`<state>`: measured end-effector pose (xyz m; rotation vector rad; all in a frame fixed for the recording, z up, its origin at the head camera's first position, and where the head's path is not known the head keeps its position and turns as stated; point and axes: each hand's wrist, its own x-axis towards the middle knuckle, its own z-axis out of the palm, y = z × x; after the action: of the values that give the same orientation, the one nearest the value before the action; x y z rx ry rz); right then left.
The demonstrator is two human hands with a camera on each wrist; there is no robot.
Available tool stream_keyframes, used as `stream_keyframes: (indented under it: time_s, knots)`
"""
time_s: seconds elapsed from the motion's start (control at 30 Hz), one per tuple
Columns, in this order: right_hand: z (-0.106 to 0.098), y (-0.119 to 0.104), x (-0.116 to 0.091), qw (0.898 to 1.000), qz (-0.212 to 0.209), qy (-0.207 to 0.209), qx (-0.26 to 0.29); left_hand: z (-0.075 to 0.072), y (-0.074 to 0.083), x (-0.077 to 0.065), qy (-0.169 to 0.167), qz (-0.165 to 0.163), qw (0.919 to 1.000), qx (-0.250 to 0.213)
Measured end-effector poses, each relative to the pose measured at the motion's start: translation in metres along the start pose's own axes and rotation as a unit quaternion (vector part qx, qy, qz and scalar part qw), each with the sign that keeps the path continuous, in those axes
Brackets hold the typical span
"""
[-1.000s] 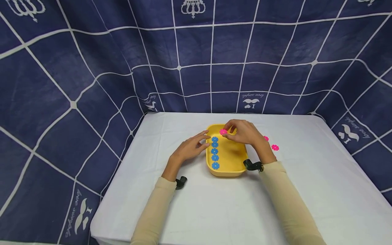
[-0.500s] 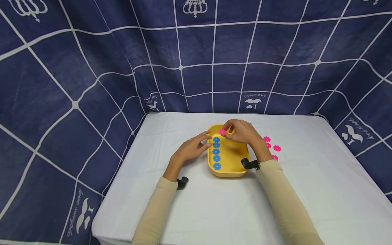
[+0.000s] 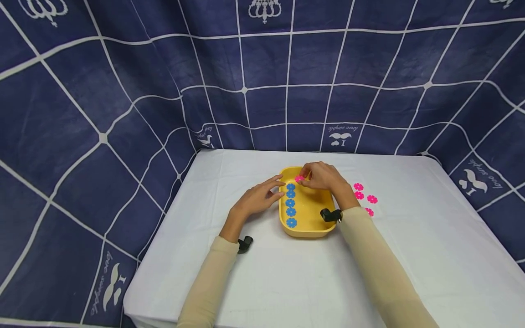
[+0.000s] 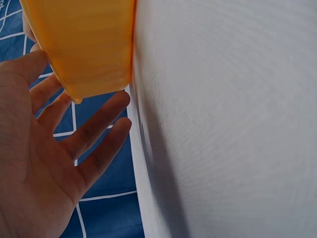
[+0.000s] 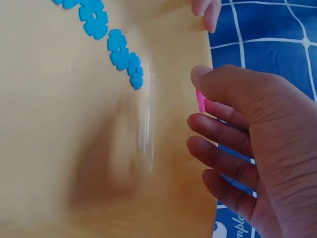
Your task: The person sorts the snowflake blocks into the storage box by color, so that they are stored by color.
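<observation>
A yellow plastic tub [image 3: 307, 233] stands on the white-covered table. Along its left side inside lies a column of several blue flower-shaped pieces [image 3: 290, 203], seen closer in the right wrist view as blue notched discs [image 5: 118, 49]. My right hand [image 3: 325, 176] is over the tub's far end and pinches a pink flower-shaped piece [image 3: 300, 179] between thumb and forefinger. In the right wrist view only a sliver of that piece shows. At the tub's left rim my left hand [image 3: 259, 197] has its fingers spread, thumb and fingertips right at the wall; it holds no piece.
Several loose pink flower-shaped pieces [image 3: 372, 199] lie on the table to the right of the tub, near my right forearm. Dark blue cloth [image 3: 262, 109] with white grid lines hangs behind and at both sides of the white table [image 3: 287, 282].
My right hand has lowered slightly toward the tub with the pink flower piece in its pinch. The left hand keeps its place at the rim. The head view has shifted slightly.
</observation>
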<state>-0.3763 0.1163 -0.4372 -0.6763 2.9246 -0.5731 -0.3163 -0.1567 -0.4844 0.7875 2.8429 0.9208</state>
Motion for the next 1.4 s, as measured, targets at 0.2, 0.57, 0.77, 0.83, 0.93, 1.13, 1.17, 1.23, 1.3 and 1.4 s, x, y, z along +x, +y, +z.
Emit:
stream_keyframes:
  time_s: [0.2,0.57,0.77,0.83,0.93,1.13,1.17,1.23,1.3,1.4]
  knots:
    - [0.002,0.002,0.004,1.0,0.008,-0.021,-0.016,-0.001,0.001,0.0,-0.004,-0.002,1.0,0.001]
    - [0.01,0.004,0.011,0.997,0.016,-0.068,-0.029,-0.002,0.002,-0.001,-0.004,-0.009,1.0,0.001]
    - [0.018,0.005,0.014,0.996,0.017,-0.076,-0.046,-0.003,0.002,-0.001,0.002,-0.01,0.9999,-0.005]
    - [0.02,0.005,0.014,0.995,0.011,-0.078,-0.059,-0.003,0.002,-0.001,-0.001,-0.011,0.9999,-0.005]
    - [0.022,0.004,0.014,0.994,0.007,-0.08,-0.079,-0.003,0.001,-0.001,-0.005,-0.012,0.9999,-0.007]
    - [0.024,0.002,0.014,0.992,0.007,-0.072,-0.102,-0.002,0.0,-0.001,-0.006,-0.009,0.9999,-0.011]
    - [0.024,0.002,0.014,0.992,0.008,-0.071,-0.104,-0.002,0.0,0.0,-0.005,-0.009,0.9999,-0.011]
    - [0.024,0.001,0.015,0.992,0.011,-0.072,-0.107,-0.002,0.0,0.0,-0.005,-0.01,0.9999,-0.011]
    - [0.024,0.0,0.015,0.991,0.012,-0.073,-0.11,-0.002,0.0,0.0,-0.006,-0.012,0.9999,-0.009]
    - [0.024,-0.001,0.015,0.991,0.017,-0.076,-0.11,-0.002,-0.001,-0.001,-0.005,-0.01,0.9999,-0.009]
